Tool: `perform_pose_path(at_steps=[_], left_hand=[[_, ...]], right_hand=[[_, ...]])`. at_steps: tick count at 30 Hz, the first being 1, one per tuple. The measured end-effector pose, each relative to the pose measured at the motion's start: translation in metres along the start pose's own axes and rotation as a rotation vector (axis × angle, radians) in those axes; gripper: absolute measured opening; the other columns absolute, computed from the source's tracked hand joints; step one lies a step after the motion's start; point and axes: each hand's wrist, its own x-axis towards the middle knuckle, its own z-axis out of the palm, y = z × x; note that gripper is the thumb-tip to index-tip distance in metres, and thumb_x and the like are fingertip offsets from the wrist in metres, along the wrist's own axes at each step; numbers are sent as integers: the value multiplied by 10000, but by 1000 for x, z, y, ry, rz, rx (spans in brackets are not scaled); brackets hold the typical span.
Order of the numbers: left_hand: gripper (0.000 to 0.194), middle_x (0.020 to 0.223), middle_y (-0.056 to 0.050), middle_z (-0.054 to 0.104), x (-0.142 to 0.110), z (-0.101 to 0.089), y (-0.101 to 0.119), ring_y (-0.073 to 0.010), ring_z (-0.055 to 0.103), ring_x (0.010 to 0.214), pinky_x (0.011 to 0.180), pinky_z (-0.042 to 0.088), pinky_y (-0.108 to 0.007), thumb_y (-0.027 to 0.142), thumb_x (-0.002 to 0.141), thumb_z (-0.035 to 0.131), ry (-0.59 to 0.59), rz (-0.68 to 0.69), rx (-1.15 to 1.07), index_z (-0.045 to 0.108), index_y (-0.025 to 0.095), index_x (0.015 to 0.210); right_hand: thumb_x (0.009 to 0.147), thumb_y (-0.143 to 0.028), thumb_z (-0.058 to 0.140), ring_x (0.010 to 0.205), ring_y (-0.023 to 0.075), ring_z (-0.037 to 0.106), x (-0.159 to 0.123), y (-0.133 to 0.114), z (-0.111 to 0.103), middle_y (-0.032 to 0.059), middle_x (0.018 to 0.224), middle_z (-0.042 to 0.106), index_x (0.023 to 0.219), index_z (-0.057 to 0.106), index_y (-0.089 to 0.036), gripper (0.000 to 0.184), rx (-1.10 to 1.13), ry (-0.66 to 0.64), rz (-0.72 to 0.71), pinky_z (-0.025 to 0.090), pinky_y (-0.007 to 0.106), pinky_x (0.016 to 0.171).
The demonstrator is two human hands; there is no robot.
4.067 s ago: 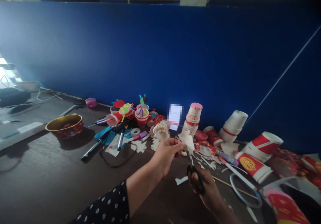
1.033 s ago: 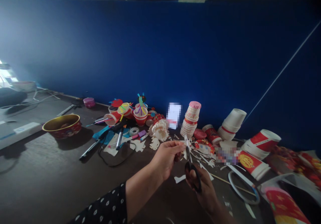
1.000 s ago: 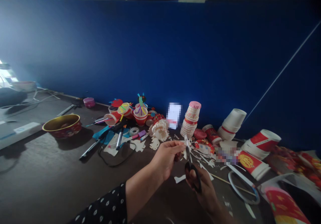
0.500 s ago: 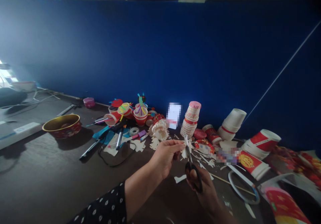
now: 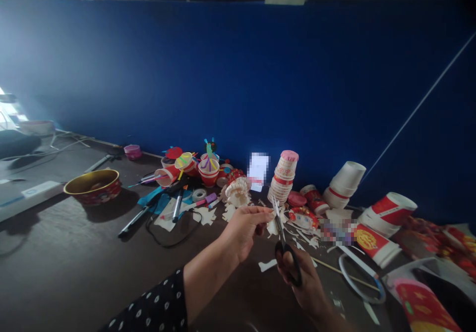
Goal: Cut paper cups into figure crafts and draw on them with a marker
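A small cream paper scrap (image 5: 273, 228) is pinched tight in the left hand (image 5: 243, 233), at its three o'clock, with the narrow steel blades of black-handled scissors (image 5: 289, 265) against it. The right hand (image 5: 303, 282) grips the loops below, at five o'clock from the left hand; the forearm in a black polka-dot sleeve (image 5: 156, 302) angles up toward one o'clock.

1. The wall (image 5: 238, 74) is deep blue, paler toward the left.
2. The counter (image 5: 67, 267) is dark brown.
3. The sleeve (image 5: 148, 304) is black with white dots.
4. The scissors (image 5: 289, 267) have black handles and silver blades.
5. The paper (image 5: 274, 228) is creamy white.
6. The bowl (image 5: 92, 187) is gold inside and patterned red outside.
7. The fallen cups (image 5: 390, 209) are banded red and white.
8. The stacked cups (image 5: 284, 176) are white and red, topped with pink.
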Motion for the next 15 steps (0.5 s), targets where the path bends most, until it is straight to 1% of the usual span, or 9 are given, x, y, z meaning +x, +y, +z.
perform_pose_path(at_steps=[8,15], left_hand=[[148,466,24,497,6,-8,7,-46,384,411,408,249,-188,146,485,688,-24,-61,54,644,108,621],[114,464,30,501,7,-11,16,-33,385,387,399,268,-179,116,503,672,-52,-98,135,631,102,609]], right_hand=[[724,-609,464,471,65,241,-1,0,-1,-50,544,284,622,444,-169,452,-4,-32,5,174,212,414],[728,-604,464,480,68,242,-1,6,-3,-53,547,266,608,418,-175,448,-16,-42,23,176,215,422]])
